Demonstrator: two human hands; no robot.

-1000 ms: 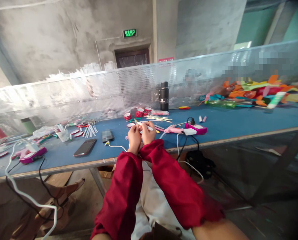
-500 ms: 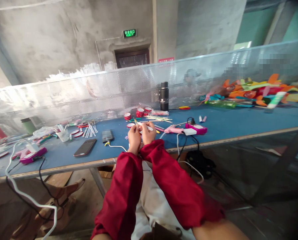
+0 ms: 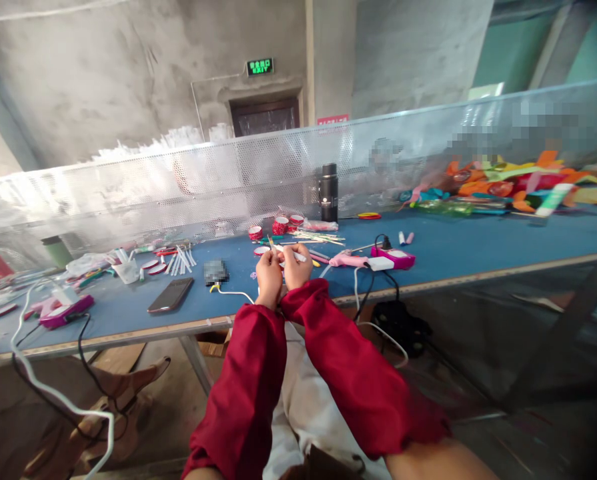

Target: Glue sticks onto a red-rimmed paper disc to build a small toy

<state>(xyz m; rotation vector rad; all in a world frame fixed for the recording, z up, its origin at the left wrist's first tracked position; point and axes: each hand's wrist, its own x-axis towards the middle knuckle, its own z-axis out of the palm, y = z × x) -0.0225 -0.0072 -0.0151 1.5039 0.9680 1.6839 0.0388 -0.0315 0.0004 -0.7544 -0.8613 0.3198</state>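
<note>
My left hand (image 3: 269, 275) and my right hand (image 3: 298, 268) are close together above the table's near edge, fingers closed. A thin stick with a yellowish tip (image 3: 271, 244) points up from the fingers of my left hand. In my right hand lies a white pen-like marker (image 3: 299, 257), tilted across the fingers. What the fingertips meet between the two hands is too small to make out. Just right of my hands rests a pink glue gun (image 3: 347, 259). Behind them are red-patterned rolls (image 3: 280, 225) and several thin pale sticks (image 3: 318, 237).
A black thermos (image 3: 329, 195) stands against the perforated metal screen (image 3: 213, 180). To the right are a purple power strip (image 3: 403, 259) and a colourful heap (image 3: 518, 183). Leftward lie a phone (image 3: 171, 295), a white cup of sticks (image 3: 127, 271) and a white cable (image 3: 103, 413). Another person's feet show below.
</note>
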